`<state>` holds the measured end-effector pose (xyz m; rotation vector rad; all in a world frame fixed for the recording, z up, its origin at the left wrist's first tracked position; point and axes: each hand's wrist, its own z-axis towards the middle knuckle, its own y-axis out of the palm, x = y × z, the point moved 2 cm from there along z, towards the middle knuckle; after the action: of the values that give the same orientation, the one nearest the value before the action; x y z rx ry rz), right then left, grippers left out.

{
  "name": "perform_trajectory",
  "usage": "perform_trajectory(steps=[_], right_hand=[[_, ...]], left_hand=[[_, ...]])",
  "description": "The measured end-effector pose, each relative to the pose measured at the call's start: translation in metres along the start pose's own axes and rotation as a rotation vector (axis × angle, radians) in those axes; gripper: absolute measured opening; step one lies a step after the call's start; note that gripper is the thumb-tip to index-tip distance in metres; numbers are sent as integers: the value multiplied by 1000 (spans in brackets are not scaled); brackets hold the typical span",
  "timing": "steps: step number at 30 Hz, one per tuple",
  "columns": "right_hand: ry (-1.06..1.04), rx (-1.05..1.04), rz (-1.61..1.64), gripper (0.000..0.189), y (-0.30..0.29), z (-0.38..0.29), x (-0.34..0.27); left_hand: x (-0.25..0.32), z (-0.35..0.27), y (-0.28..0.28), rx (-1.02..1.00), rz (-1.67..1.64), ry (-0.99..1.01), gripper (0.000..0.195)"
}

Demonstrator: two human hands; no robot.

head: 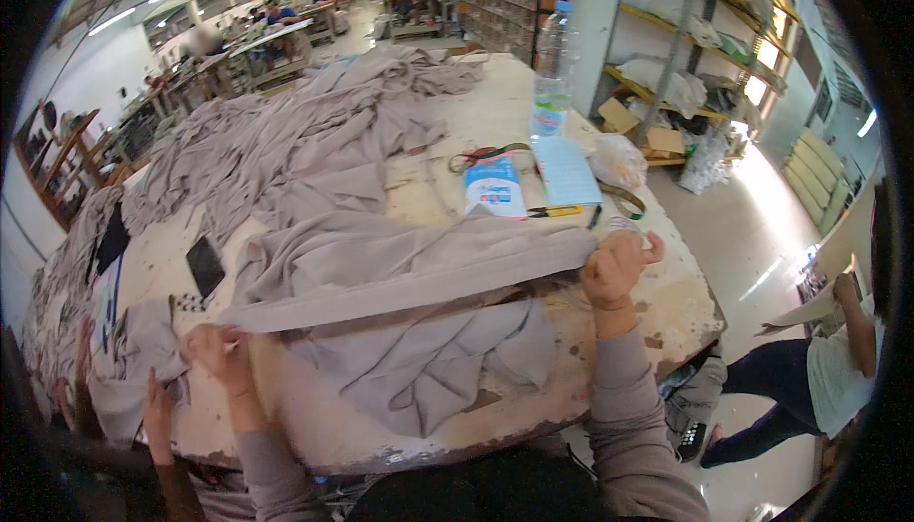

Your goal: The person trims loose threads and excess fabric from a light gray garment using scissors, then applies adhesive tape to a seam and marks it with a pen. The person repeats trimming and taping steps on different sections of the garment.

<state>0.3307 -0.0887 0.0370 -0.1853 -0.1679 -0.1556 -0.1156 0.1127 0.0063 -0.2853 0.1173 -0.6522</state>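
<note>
A taupe fabric garment [414, 265] is stretched between my two hands above the worktable. My left hand [218, 350] grips the left end of its straight hemmed edge. The right end of that edge is in my closed right hand [614, 268], at the table's right side. Below the taut edge, more of the same fabric [443, 358] lies in loose folds on the wooden table [643, 308]. Whether this lower part belongs to the same garment, I cannot tell.
Heaped taupe fabric [321, 129] covers the far left. Behind my right hand are a water bottle [553, 72], notebook [568, 172], blue-white packet [493, 186], yellow-handled tool [557, 211] and plastic bag [620, 160]. A dark phone-like object [206, 266] and a co-worker's hands [157, 408] are left; another person [807, 372] stands right.
</note>
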Motion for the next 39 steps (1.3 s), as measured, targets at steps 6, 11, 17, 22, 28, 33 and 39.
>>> perform_trajectory(steps=[6,11,17,22,28,33,39], right_hand=[[405,-480,-130,20,29,-11,10],[403,-869,-74,25,36,-15,-14],[259,-892,745,41,13,18,-125],[77,-767,945,26,9,11,-167],[72,-395,793,18,5,3,-143],[157,-500,851,18,8,3,-150],[424,-637,966,15,16,-5,-148]], left_hand=[[100,-10,0,-167,-301,150,21],[125,3,-13,-161,-360,151,23],[131,7,-17,-173,-464,87,24],[152,7,-19,-299,-707,54,24],[161,10,-9,-673,-1108,-242,29],[168,-2,-3,-896,-1218,-595,28],[170,-13,-1,-1174,-1406,-914,18]])
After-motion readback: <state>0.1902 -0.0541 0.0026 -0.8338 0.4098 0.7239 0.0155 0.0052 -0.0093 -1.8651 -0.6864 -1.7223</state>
